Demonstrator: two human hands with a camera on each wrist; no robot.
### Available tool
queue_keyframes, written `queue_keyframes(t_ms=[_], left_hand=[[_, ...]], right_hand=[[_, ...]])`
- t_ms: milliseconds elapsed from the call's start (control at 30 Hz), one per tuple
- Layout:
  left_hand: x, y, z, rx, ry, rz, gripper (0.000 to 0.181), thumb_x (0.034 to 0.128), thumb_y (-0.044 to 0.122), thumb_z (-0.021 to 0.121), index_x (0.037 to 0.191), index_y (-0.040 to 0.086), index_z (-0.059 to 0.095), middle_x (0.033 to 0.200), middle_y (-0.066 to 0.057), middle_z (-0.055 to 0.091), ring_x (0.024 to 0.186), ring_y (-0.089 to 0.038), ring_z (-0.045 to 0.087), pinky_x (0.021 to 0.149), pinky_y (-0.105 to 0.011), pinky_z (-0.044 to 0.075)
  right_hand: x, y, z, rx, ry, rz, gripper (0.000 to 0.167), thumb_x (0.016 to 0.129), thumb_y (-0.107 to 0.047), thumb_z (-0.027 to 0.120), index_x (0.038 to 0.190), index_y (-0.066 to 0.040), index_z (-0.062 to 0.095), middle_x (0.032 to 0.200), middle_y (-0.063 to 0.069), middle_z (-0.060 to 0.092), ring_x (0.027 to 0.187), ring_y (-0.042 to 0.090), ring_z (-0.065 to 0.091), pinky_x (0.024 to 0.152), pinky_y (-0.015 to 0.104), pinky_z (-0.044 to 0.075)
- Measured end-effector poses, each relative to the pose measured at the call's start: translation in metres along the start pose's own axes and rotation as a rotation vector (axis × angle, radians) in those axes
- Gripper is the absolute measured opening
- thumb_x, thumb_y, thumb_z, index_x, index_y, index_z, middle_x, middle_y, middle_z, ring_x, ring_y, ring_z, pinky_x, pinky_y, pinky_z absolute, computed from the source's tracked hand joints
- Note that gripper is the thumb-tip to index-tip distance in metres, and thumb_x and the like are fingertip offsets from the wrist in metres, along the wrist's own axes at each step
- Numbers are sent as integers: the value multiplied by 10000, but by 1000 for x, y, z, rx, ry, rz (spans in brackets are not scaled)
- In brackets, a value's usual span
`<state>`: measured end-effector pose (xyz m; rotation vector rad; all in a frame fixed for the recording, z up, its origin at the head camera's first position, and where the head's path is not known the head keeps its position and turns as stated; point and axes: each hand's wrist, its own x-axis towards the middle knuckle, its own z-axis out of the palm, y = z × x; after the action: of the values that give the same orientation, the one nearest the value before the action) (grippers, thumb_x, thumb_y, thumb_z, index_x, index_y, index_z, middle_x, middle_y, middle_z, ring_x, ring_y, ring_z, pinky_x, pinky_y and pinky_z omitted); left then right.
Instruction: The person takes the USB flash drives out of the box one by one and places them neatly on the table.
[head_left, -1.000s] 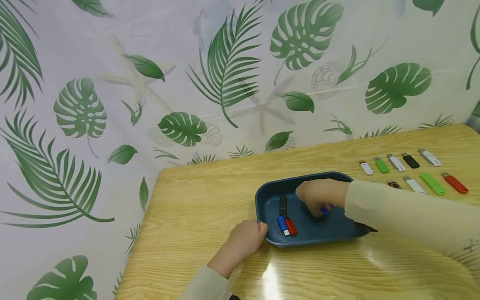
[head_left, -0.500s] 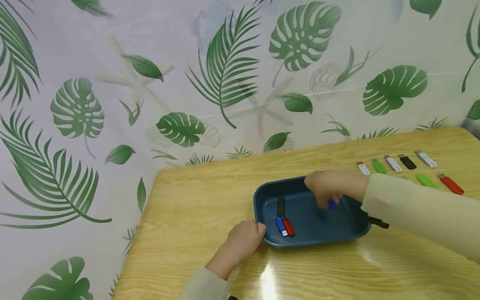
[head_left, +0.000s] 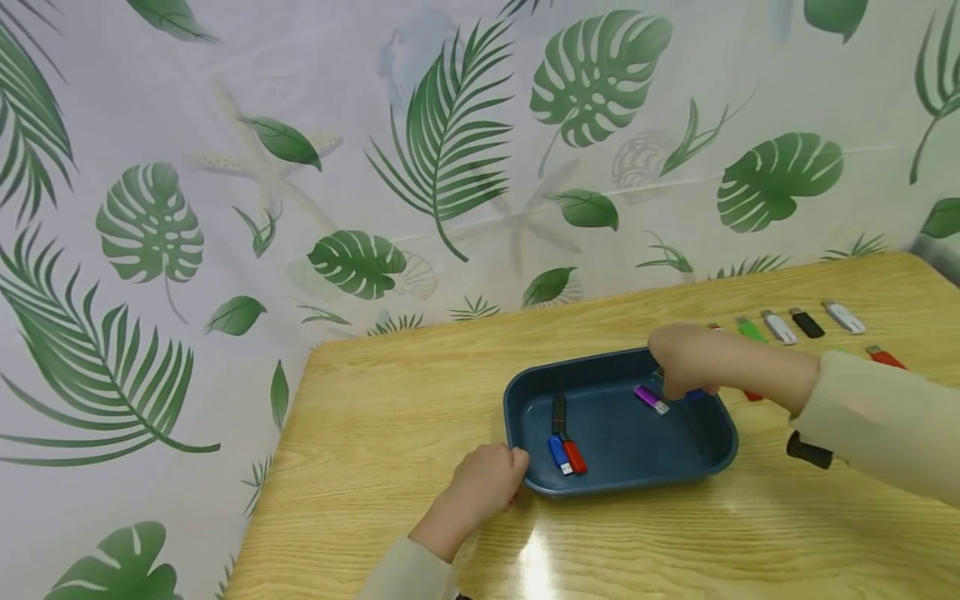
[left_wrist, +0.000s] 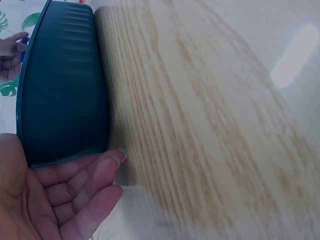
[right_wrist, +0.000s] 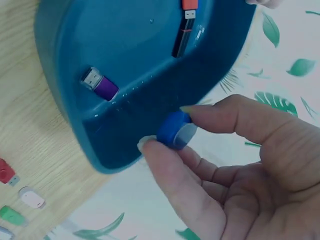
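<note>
My left hand (head_left: 487, 483) grips the front left corner of a dark blue plastic tray (head_left: 622, 486), thumb at the rim and fingers against the outer wall. Over the tray's back right part, my right hand (head_left: 686, 358) pinches a blue USB flash drive (right_wrist: 174, 129) between thumb and fingers; most of it is hidden by them in the head view. On the tray floor lies a purple USB flash drive (head_left: 651, 400), just left of that hand. At the left end, black (head_left: 558, 414), blue (head_left: 557, 452) and red (head_left: 575, 457) drives lie close together.
Several more flash drives lie on the wooden table (head_left: 390, 417) to the right, among them a black one (head_left: 807, 323) and a white one (head_left: 843, 317). My right forearm covers part of that group. A leaf-patterned cloth (head_left: 480, 167) hangs behind the table.
My right hand has moved right and slightly back across the tray, still pinching the blue flash drive. The purple drive has come into view beneath where it was. My left hand stays on the corner.
</note>
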<state>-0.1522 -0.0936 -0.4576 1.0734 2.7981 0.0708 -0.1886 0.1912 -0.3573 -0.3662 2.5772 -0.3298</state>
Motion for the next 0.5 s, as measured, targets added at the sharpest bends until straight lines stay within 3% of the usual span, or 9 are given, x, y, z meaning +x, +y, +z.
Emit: queue_keyframes(t_ms=[67, 267, 500], left_hand=[[0, -1, 1, -14, -2, -13, 131, 861, 85, 519, 747, 131, 474, 617, 20, 476, 556, -138, 478, 494, -237, 365], [0, -2, 3, -282, -25, -181, 273, 924, 153, 370, 676, 130, 481, 608, 16, 474, 528, -122, 445, 521, -233, 361], [-1, -2, 5, -329, -29, -233, 304, 925, 157, 358, 651, 121, 483, 603, 10, 479, 520, -131, 446, 522, -241, 360]], right_hand=[[-5, 5, -1, 24, 24, -6, 241, 780, -7, 600, 685, -102, 400, 587, -21, 313, 419, 103, 349, 426, 212, 320], [-18, 30, -3, 113, 48, -1, 332, 767, -12, 580, 566, -164, 364, 491, -47, 308, 411, 82, 323, 442, 209, 288], [-21, 69, 17, 120, 14, 44, 298, 799, -55, 603, 589, -152, 416, 512, -41, 385, 455, 80, 364, 449, 209, 341]])
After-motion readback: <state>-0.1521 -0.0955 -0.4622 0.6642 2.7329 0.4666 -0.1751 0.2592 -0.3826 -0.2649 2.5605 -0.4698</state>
